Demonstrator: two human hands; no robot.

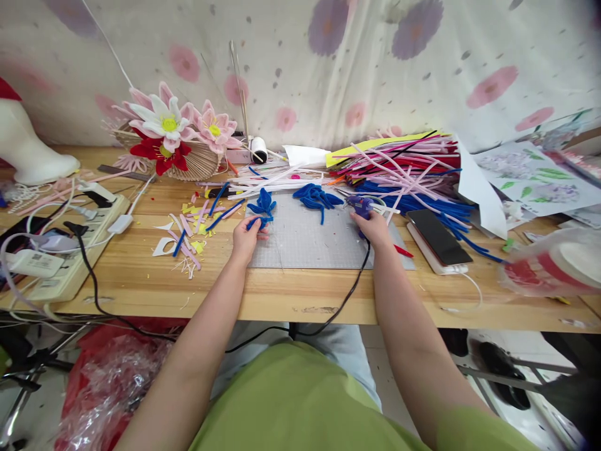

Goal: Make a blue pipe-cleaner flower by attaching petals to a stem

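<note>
here at the mat [307, 244]!
my left hand [246, 237] pinches a blue fuzzy piece [265, 218], right hand [373, 228] grips the glue gun [360, 204]

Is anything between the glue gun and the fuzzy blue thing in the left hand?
Partly: a blue bundle lies far back on the grey mat, its tail reaching between the left hand and the glue gun.

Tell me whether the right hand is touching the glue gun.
Touching. The head view shows the right hand wrapped around the glue gun, with no gap between them.
</note>
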